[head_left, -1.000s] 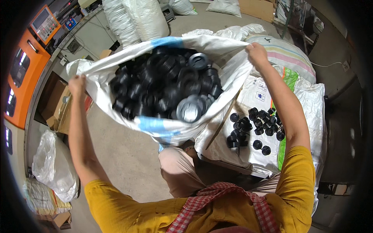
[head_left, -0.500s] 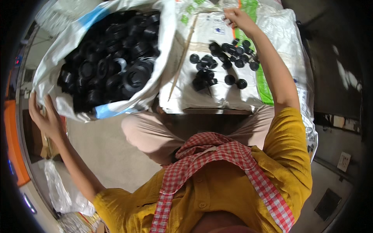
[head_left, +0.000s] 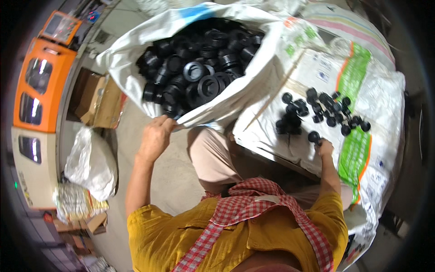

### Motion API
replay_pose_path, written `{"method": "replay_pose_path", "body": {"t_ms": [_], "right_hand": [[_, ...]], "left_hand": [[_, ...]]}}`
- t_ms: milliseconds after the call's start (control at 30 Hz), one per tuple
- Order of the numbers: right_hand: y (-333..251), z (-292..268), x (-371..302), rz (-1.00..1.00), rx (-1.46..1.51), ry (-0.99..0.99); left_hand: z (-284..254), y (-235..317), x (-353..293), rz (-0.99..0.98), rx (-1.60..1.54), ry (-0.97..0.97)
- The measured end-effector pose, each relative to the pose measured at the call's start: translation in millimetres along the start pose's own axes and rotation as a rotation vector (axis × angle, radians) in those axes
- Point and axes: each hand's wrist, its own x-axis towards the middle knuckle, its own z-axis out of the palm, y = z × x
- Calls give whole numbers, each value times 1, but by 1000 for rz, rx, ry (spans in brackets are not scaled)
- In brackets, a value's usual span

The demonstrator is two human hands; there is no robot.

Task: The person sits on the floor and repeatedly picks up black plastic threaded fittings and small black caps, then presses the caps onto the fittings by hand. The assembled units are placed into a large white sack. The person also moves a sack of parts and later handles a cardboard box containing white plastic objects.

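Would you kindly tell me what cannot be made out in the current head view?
In the head view:
Sack: bottom hidden by the heaped black parts.
Right hand: whether it grips the cap is too small to tell.
Screen: contents blurred.
Rear sack: cut off by the top edge.

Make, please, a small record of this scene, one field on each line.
Left hand: pinching the near rim of the white sack
Sack contents: many black round parts, some ring-shaped
Right hand: fingertips at a small black part; grip unclear
Beside the sack, right: loose small black parts on white sheeting; thin stick left of them
Background, left: orange-and-cream machine, open cardboard box
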Motion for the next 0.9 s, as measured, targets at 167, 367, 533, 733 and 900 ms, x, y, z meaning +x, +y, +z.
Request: {"method": "replay_pose_path", "body": {"t_ms": [167, 367, 533, 733, 900], "right_hand": [[-10, -1, -14, -222, -170, 109], [-56, -77, -47, -370, 839, 67], [-94, -98, -85, -434, 1087, -15], [-106, -142, -158, -407, 893, 20], [-118, -157, -190, -694, 615, 269]], "left_hand": [[3, 4, 10, -91, -108, 12], [65, -74, -5, -989, -816, 848], [94, -113, -18, -1055, -1569, 683], [12, -94, -26, -913, -1295, 800], [6, 15, -10, -246, 44, 1051]]}}
